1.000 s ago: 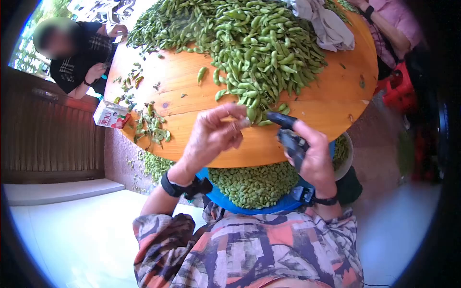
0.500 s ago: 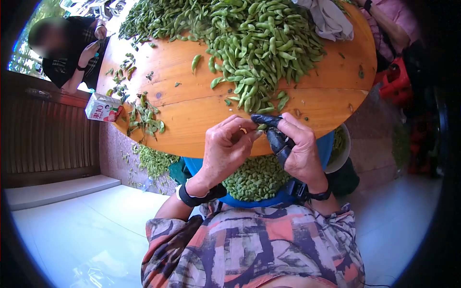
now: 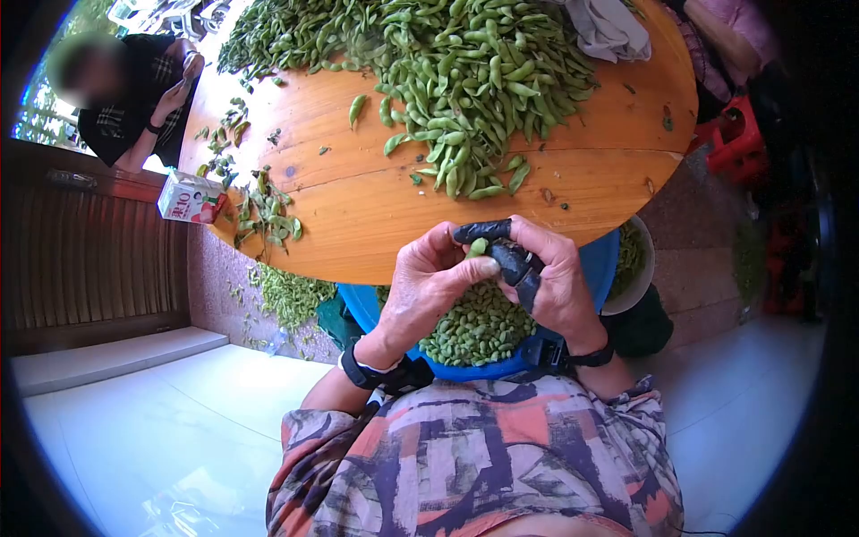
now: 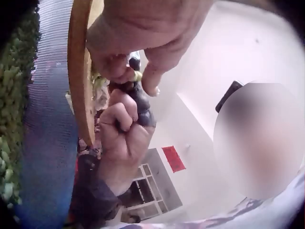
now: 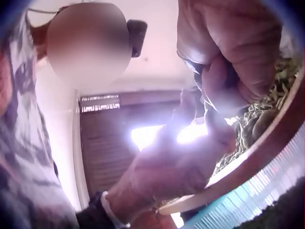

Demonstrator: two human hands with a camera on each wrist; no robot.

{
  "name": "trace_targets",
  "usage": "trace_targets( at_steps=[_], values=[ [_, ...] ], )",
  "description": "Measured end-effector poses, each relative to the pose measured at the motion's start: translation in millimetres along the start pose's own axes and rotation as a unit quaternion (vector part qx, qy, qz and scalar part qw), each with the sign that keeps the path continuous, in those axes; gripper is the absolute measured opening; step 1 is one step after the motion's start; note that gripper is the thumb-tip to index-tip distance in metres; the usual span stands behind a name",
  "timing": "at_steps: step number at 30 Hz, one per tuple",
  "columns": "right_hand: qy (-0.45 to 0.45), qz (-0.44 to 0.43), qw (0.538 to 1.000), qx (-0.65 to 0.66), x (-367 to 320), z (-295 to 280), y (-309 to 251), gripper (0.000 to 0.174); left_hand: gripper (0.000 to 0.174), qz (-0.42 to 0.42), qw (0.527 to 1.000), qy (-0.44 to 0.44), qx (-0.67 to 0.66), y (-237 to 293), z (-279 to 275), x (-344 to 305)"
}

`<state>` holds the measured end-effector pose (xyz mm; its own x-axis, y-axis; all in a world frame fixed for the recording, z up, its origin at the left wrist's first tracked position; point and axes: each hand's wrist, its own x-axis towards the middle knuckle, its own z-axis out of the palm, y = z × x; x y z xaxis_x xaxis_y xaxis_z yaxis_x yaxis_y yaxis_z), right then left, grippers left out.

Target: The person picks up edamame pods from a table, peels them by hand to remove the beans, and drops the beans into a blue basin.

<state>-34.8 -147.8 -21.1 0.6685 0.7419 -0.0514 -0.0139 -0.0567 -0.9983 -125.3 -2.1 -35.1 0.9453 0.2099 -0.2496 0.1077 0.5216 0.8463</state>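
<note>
We are working a green pod [image 3: 478, 247] between both hands.
Near the wooden table's [image 3: 376, 242] edge, our left hand [image 3: 422, 285] is pinching it; our right hand [image 3: 553, 277] is gripping it too.

Left hand [image 3: 420, 285] now against right hand [image 3: 557, 279], pod [image 3: 478, 247] between

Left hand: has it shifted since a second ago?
Yes. Judged against the table, the left hand has drawn back from the heaped pods toward the body, to the near edge.
</note>
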Motion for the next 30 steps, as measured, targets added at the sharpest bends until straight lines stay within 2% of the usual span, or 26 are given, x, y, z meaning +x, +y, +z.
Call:
trace_targets(
  at_steps=[1, 2, 3, 4, 5, 6, 9, 10, 11, 12, 13, 15, 17, 18, 19, 23, 24, 25, 28, 30],
  values=[
    [0.023, -0.008, 1.000, 0.001, -0.2, 2.6, -1.2, 0.022, 0.018, 0.021, 1.000, -0.011, -0.004, -1.4, 0.3, 0.9],
    [0.028, -0.007, 0.999, -0.022, -0.6, 4.4, -5.5, 0.022, 0.010, 0.037, 0.999, 0.005, -0.009, -2.5, 5.5, -0.4],
    [0.028, -0.006, 0.999, -0.022, -1.3, 6.9, -2.7, 0.022, 0.010, 0.036, 0.999, 0.004, -0.009, -8.5, 2.3, 0.6],
    [0.074, -0.096, 0.986, -0.116, -2.8, 9.8, 3.7, 0.023, 0.008, 0.073, 0.988, 0.036, 0.130, -18.9, -4.3, 2.9],
    [0.119, -0.184, 0.954, -0.207, -4.8, 13.4, 9.0, 0.025, 0.010, 0.108, 0.956, 0.067, 0.266, -25.0, -7.6, 4.0],
    [0.134, -0.176, 0.951, -0.217, -7.2, 18.3, 11.8, 0.029, 0.015, 0.200, 0.911, 0.077, 0.352, -22.0, -1.6, 6.3],
    [0.137, -0.193, 0.947, -0.219, -6.0, 17.4, 13.4, 0.027, 0.016, 0.199, 0.906, 0.065, 0.369, -22.7, -5.9, 7.4],
    [0.107, -0.165, 0.962, -0.188, -4.9, 10.4, 16.4, 0.022, 0.018, 0.174, 0.932, 0.031, 0.315, -21.3, -9.9, 7.2],
    [0.057, 0.046, 0.997, -0.002, -7.5, 6.4, 12.6, 0.016, 0.018, 0.173, 0.932, 0.031, 0.316, -15.1, -13.1, 5.6],
    [0.011, 0.078, 0.989, 0.126, -7.4, -2.2, 16.6, 0.015, 0.020, 0.095, 0.948, 0.003, 0.302, -3.6, -13.2, 3.6],
    [-0.035, 0.110, 0.961, 0.252, -6.9, -9.5, 21.3, 0.015, 0.023, 0.014, 0.958, -0.024, 0.287, 2.7, -14.2, 2.5],
    [-0.039, 0.112, 0.959, 0.259, -9.3, -11.4, 27.4, 0.015, 0.028, 0.013, 0.961, -0.049, 0.271, 4.7, -17.8, 2.3],
    [-0.041, 0.111, 0.957, 0.265, -10.9, -8.0, 29.0, 0.016, 0.025, -0.079, 0.977, -0.073, 0.186, 9.5, -17.5, 0.4],
    [0.029, -0.046, 0.998, 0.010, -11.6, -1.7, 28.1, 0.020, 0.025, -0.080, 0.977, -0.073, 0.185, 8.5, -13.9, -1.4],
    [0.097, -0.199, 0.944, -0.246, -13.7, 4.5, 27.4, 0.025, 0.024, -0.082, 0.987, -0.061, 0.120, 5.2, -8.7, -4.0],
    [0.129, -0.233, 0.906, -0.329, -40.3, 21.7, 24.4, 0.039, 0.025, -0.080, 0.994, -0.062, -0.042, -12.8, -5.3, -15.6],
    [0.111, -0.234, 0.907, -0.333, -45.6, 24.7, 25.7, 0.041, 0.026, -0.070, 0.993, -0.062, -0.074, -17.1, -10.4, -21.3],
    [0.092, -0.236, 0.907, -0.338, -49.2, 26.8, 27.1, 0.043, 0.026, -0.074, 0.992, -0.067, -0.076, -21.5, -10.2, -25.1],
    [0.087, -0.240, 0.910, -0.326, -53.1, 27.1, 35.2, 0.049, 0.024, -0.055, 0.998, -0.001, -0.039, -26.5, -1.5, -32.4],
    [0.086, -0.230, 0.923, -0.296, -54.6, 27.1, 35.6, 0.051, 0.022, -0.035, 0.999, -0.006, -0.006, -31.0, 1.7, -35.3]
  ],
)
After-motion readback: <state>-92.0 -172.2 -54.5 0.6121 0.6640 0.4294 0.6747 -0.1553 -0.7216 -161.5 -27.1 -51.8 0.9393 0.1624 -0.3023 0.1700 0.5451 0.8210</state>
